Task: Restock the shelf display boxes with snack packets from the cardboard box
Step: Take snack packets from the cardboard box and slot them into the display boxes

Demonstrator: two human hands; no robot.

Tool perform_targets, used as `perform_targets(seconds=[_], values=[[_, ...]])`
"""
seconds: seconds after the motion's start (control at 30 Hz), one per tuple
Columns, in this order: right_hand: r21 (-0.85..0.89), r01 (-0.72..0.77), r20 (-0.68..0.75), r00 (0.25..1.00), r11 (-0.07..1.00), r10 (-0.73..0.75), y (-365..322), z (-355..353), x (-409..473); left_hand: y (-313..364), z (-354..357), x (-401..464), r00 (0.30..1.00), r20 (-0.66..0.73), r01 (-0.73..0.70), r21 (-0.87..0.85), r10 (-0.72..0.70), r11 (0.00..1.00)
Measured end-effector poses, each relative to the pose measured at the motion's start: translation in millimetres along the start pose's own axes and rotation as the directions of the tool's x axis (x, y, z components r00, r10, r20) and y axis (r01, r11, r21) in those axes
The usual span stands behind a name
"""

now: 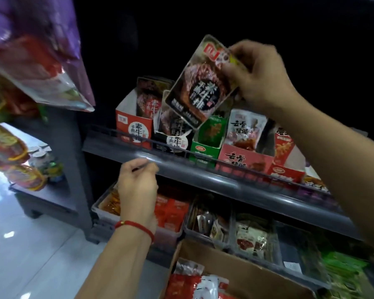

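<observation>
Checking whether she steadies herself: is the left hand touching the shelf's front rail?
Cannot tell. In the head view the left hand, fingers curled, overlaps the shelf rail, but blur hides any contact or gap.
</observation>
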State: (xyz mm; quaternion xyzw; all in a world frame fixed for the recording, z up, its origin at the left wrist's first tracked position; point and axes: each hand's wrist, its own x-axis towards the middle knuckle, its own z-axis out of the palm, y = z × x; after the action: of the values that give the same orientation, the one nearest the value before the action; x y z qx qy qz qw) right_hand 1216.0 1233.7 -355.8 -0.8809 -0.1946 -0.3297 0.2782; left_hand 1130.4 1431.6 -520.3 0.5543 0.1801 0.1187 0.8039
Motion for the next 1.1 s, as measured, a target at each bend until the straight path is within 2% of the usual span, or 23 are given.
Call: perform_targets(seconds=[0.07, 0.17, 0.3, 0.47, 0.53, 0.6, 0.67, 0.8, 0.9, 0.97, 1.03, 1.1], values=[[-0.078, 0.042, -0.057, 0.997, 0.996, -0.046, -5.6, 10.7, 13.7, 0.2, -0.4, -0.1, 0.999, 0.01, 0.035, -0.016, -0.034, 0.999], [-0.167, 0.065, -0.05, 0.996, 0.984, -0.075, -6.5, 27.3, 24.4, 1.9, -2.2, 0.1, 0.998, 0.01, 0.068, -0.04, -0.068, 0.997], [-0.25, 0.113, 0.072, 0.993, 0.962, -0.098, -4.2, 46.4, 27.8, 5.8, -4.3, 1.1, 0.995, 0.015, 0.095, -0.05, -0.094, 0.994], [-0.392, 0.056, 0.168, 0.986, 0.918, 0.012, -4.6, 73.8, 23.9, 8.5, -6.8, 1.0, 0.992, 0.027, 0.128, -0.058, -0.127, 0.99], [-0.508, 0.086, 0.188, 0.982, 0.857, 0.013, -3.0, 86.4, 15.5, 8.9, -7.0, 0.5, 0.991, 0.031, 0.132, -0.059, -0.13, 0.99], [-0.614, 0.165, 0.19, 0.98, 0.772, -0.059, -2.0, 94.2, 5.3, 8.5, -6.5, 0.4, 0.991, 0.037, 0.127, -0.052, -0.125, 0.99], [-0.628, 0.196, 0.166, 0.979, 0.753, -0.116, 1.8, 94.4, -2.7, 8.1, -5.5, 0.2, 0.991, 0.046, 0.127, -0.042, -0.125, 0.991], [-0.575, 0.193, 0.112, 0.981, 0.795, -0.157, 3.4, 79.4, -27.8, 5.7, -2.8, -1.9, 0.989, 0.088, 0.116, 0.022, -0.117, 0.993], [-0.492, 0.251, 0.11, 0.968, 0.834, -0.226, -3.9, 56.6, -72.2, 0.2, 4.6, -10.6, 0.969, 0.232, 0.038, 0.18, -0.08, 0.983], [-0.467, 0.294, 0.161, 0.956, 0.834, -0.247, -5.2, 39.6, -112.7, -7.3, 11.7, -21.6, 0.92, 0.384, -0.059, 0.32, -0.072, 0.946], [-0.446, 0.326, 0.254, 0.939, 0.833, -0.231, 1.9, 24.6, -156.4, -20.5, 18.1, -34.9, 0.846, 0.527, -0.216, 0.486, -0.086, 0.847], [-0.409, 0.31, 0.344, 0.924, 0.858, -0.17, 17.4, 12.5, -200.5, -40.1, 21.7, -48.2, 0.754, 0.65, -0.439, 0.602, -0.091, 0.667]])
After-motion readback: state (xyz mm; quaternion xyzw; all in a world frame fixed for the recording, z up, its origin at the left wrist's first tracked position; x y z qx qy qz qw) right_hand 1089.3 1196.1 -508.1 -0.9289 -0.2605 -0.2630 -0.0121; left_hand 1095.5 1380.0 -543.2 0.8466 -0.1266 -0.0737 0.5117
